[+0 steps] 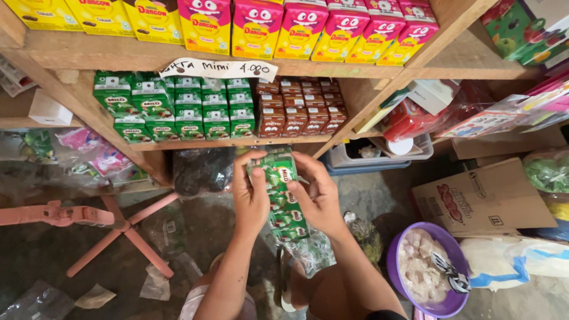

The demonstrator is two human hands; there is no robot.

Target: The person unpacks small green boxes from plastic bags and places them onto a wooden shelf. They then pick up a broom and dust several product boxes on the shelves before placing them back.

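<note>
Fingers of the left hand (250, 192) and the right hand (318, 198) pinch a wrapped pack of small green drink cartons (283, 192) from both sides, so it stays steady in the air. It hangs just below the front edge of the wooden shelf (237, 143), where green cartons (178, 106) and brown cartons (299, 109) stand in rows. A purple bowl (396, 252) sits low on the right.

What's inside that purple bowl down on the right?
The purple bowl holds a heap of pale, whitish lumps, wrapped or bagged by the look of them. A black-and-white striped item lies across its right side. What lies beneath the lumps, and the bowl's bottom, are covered.
</note>
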